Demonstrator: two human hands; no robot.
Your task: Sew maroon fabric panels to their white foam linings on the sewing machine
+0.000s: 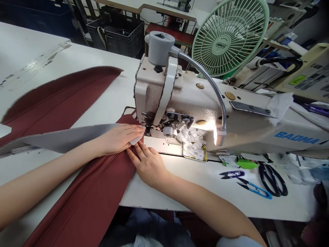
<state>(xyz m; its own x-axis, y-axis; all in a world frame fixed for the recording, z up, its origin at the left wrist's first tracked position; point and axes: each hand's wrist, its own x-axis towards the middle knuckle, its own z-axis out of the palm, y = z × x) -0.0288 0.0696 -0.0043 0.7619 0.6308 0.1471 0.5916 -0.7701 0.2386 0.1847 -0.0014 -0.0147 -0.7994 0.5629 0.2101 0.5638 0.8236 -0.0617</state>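
Note:
My left hand (119, 138) lies flat with its fingers stretched out, pressing on a grey-backed strip of fabric (74, 137) just in front of the sewing machine's needle area (148, 128). Close beside it, my right hand (150, 166) rests its spread fingertips on the fabric's edge. Both hands are over a long dark-red fabric piece (108, 192) with a seam line, which runs from the machine toward the lower left. Another part of dark-red fabric (66, 96) curves across the table at the left. Fingers and machine head hide the exact stitching point.
A small tin tray (205, 154) of white labels stands right of the needle. Purple thread snips (232, 174), blue thread snips (257, 190) and black-handled scissors (272, 180) lie on the white table (164, 192). A flexible lamp (220, 137) shines nearby; a green fan (230, 37) stands behind.

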